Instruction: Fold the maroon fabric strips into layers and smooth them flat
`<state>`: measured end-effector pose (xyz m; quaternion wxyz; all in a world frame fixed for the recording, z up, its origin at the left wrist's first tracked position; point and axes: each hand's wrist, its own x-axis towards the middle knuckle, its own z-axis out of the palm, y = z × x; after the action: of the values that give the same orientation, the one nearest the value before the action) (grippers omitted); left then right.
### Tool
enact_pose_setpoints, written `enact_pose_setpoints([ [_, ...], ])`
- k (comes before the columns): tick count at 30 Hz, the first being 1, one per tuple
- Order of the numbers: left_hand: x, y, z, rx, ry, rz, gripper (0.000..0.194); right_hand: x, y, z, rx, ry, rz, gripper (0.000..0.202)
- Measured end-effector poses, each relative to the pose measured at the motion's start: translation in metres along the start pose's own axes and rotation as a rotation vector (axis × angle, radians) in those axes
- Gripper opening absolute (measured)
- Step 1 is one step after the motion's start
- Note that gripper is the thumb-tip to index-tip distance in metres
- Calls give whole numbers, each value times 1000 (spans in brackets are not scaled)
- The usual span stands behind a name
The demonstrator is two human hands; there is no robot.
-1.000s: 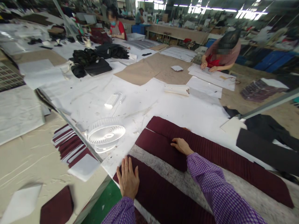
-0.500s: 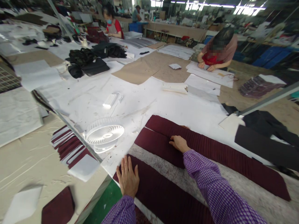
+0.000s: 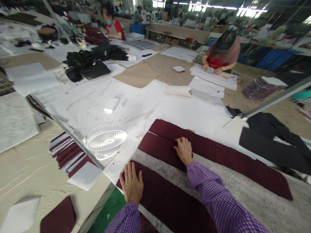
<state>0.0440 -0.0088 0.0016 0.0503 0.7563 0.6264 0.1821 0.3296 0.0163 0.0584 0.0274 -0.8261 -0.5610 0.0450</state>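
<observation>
Overlapping maroon fabric pieces lie in long rows on the table. My left hand [image 3: 132,183] rests flat, fingers spread, on the upper left end of the near maroon row [image 3: 167,197]. Bent fingers of my right hand [image 3: 184,149] touch the short middle maroon row [image 3: 161,149], close to its seam with the far maroon row [image 3: 218,150]. Whether the right fingertips pinch a piece cannot be made out. Grey mottled fabric [image 3: 165,170] shows between the rows.
A white fan [image 3: 107,140] and a white lamp [image 3: 112,105] stand beyond my left hand. Fanned maroon and white pieces [image 3: 70,152] lie left, past a metal edge. Black fabric [image 3: 269,147] is at right. A person [image 3: 224,51] works across the table; another sits far left.
My right hand has drawn slightly back toward me, its fingers more curled. The left hand stays on the near row. The whole view has shifted a little.
</observation>
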Motion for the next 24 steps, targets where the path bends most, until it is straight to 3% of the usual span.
enact_pose_setpoints([
  [3, 0, -1, 1, -1, 2, 6, 60, -12, 0, 13, 54, 32, -65, 29],
  [8, 1, -1, 1, -2, -6, 4, 60, -36, -16, 48, 97, 37, -142, 56],
  [11, 2, -1, 1, 4, -16, 1, 60, -42, -23, 59, 118, 30, -159, 61],
  [15, 0, -1, 2, 27, -9, 13, 59, -37, -34, 61, 173, 18, -210, 62],
  [18, -2, -1, 3, 43, 10, 34, 60, -27, -56, 58, 219, 29, -238, 64],
  [22, -4, 1, 2, 40, 57, 70, 60, -7, -91, 44, 269, 49, -309, 58],
  [24, -4, 2, 2, 34, 75, 83, 60, -4, -94, 36, 279, 72, -332, 52],
])
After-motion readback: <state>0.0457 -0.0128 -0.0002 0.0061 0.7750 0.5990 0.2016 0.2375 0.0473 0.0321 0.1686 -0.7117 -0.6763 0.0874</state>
